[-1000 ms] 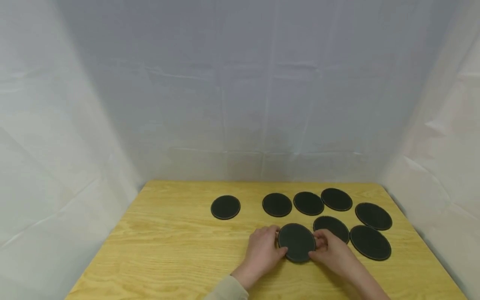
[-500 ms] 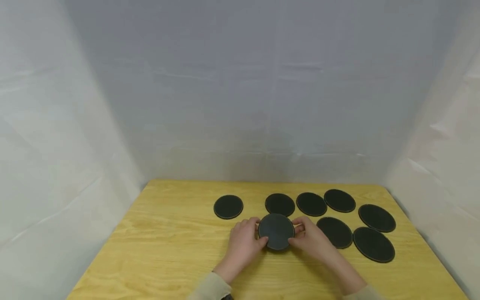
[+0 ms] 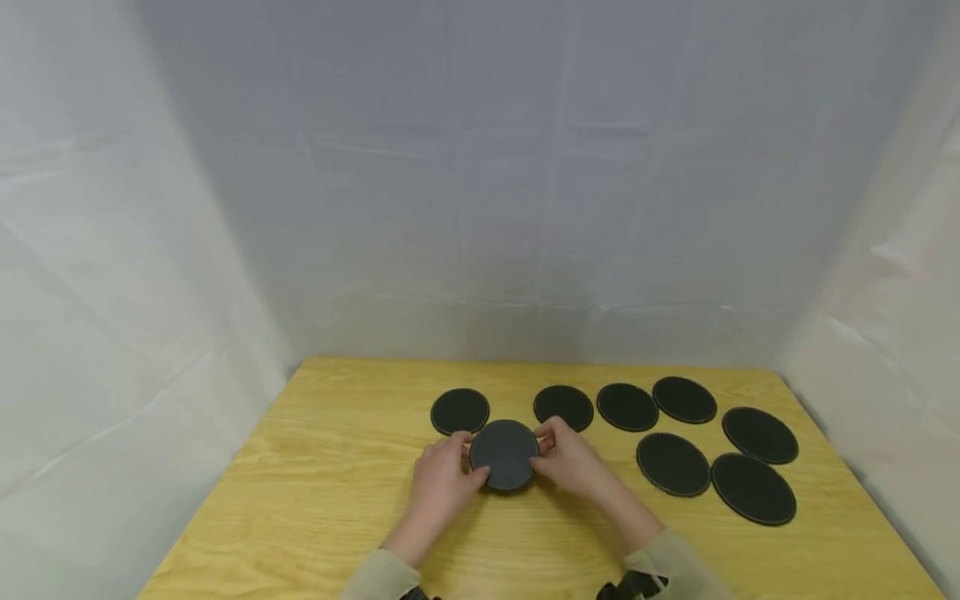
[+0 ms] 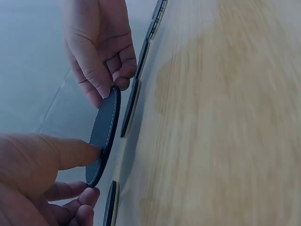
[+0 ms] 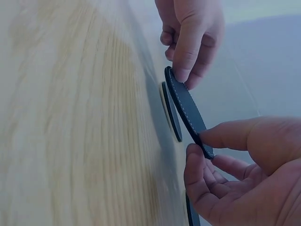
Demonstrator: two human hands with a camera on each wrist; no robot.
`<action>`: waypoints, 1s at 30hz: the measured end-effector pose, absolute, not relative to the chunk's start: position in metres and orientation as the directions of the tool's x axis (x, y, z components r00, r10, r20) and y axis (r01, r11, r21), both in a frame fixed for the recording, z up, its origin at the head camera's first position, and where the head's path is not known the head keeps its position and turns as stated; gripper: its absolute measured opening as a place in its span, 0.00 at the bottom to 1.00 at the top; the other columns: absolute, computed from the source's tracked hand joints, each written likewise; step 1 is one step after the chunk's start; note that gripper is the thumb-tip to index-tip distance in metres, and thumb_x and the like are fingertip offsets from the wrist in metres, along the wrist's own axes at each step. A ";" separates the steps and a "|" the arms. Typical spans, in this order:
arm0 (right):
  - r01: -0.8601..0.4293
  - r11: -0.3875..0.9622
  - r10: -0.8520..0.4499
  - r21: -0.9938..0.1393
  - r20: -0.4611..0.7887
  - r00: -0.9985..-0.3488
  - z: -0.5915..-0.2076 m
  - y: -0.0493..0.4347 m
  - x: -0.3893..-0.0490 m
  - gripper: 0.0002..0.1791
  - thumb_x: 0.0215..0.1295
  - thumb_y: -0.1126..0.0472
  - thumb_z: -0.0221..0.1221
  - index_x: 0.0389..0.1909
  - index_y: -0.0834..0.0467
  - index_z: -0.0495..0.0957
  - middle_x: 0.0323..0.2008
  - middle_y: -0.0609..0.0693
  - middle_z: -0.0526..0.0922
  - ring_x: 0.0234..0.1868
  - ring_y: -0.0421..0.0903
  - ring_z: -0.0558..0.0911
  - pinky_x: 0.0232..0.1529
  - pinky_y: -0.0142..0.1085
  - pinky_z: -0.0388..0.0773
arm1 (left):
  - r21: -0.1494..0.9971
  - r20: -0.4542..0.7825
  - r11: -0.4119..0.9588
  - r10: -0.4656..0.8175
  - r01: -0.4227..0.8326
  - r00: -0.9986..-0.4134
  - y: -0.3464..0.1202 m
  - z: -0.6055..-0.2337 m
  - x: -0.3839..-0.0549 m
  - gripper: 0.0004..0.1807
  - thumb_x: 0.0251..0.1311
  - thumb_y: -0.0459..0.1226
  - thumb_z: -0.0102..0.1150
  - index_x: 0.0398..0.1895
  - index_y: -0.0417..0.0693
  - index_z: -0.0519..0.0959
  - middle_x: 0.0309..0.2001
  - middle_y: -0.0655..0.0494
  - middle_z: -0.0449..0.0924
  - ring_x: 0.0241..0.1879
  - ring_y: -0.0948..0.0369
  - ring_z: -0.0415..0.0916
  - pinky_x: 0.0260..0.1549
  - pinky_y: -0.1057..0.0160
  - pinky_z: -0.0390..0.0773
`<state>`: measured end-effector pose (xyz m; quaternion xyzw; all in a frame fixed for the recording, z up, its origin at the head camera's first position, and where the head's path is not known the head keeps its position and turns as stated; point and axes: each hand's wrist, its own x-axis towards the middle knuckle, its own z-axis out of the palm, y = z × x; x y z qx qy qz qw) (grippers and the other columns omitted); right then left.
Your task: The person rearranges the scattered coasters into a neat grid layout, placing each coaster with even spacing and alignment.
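Note:
Between my two hands is a round black coaster (image 3: 504, 455) with light stitching along its rim, as the left wrist view shows (image 4: 107, 122). My left hand (image 3: 441, 485) pinches its left edge, thumb on top and fingers beneath. On the opposite edge my right hand (image 3: 572, 458) pinches it the same way. Both wrist views show the coaster raised off the wood. Just behind it and to the left lies another black coaster (image 3: 460, 411). One more coaster (image 3: 564, 407) lies behind my right hand, partly covered by its fingers.
Several more black coasters lie flat on the right side of the wooden table (image 3: 315, 500), among them a back one (image 3: 684, 399) and a front one (image 3: 753, 488). White sheeting (image 3: 480, 208) stands behind the table and on both sides.
Both hands have carried the held coaster leftward, from beside the right group to in front of the lone left coaster. The coasters lying on the table have kept their places.

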<state>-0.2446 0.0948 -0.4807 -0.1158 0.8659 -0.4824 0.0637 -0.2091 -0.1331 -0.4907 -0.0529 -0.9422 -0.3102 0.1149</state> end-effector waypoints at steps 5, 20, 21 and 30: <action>-0.184 0.533 -0.293 -0.826 0.024 -0.956 -0.482 0.079 -0.248 0.19 0.70 0.69 0.72 0.57 0.64 0.77 0.39 0.51 0.81 0.40 0.47 0.80 0.48 0.48 0.81 | 0.576 0.236 0.805 0.001 0.141 -0.972 -0.147 -0.493 -0.208 0.29 0.59 0.39 0.85 0.60 0.37 0.84 0.42 0.51 0.88 0.48 0.45 0.82 0.55 0.37 0.76; -0.279 0.659 -0.322 -0.699 0.072 -0.944 -0.492 0.035 -0.248 0.14 0.71 0.65 0.73 0.51 0.61 0.79 0.36 0.47 0.80 0.36 0.44 0.79 0.44 0.46 0.79 | 0.563 0.189 0.822 -0.029 0.084 -0.982 -0.185 -0.494 -0.204 0.28 0.58 0.40 0.84 0.57 0.36 0.84 0.42 0.48 0.88 0.46 0.45 0.84 0.51 0.38 0.79; -0.280 0.668 -0.322 -0.690 0.073 -0.944 -0.493 0.033 -0.248 0.14 0.71 0.65 0.73 0.51 0.60 0.80 0.36 0.47 0.80 0.36 0.44 0.78 0.44 0.45 0.79 | 0.562 0.182 0.824 -0.031 0.078 -0.983 -0.187 -0.495 -0.204 0.28 0.58 0.40 0.84 0.57 0.36 0.84 0.42 0.48 0.89 0.46 0.45 0.85 0.51 0.37 0.79; -0.296 0.722 -0.305 -0.625 0.097 -0.947 -0.499 0.017 -0.246 0.14 0.69 0.62 0.75 0.50 0.61 0.84 0.35 0.45 0.80 0.35 0.45 0.78 0.43 0.46 0.78 | 0.528 0.183 0.845 -0.019 0.082 -0.983 -0.201 -0.497 -0.199 0.28 0.57 0.41 0.85 0.55 0.35 0.84 0.42 0.47 0.88 0.43 0.45 0.84 0.47 0.39 0.80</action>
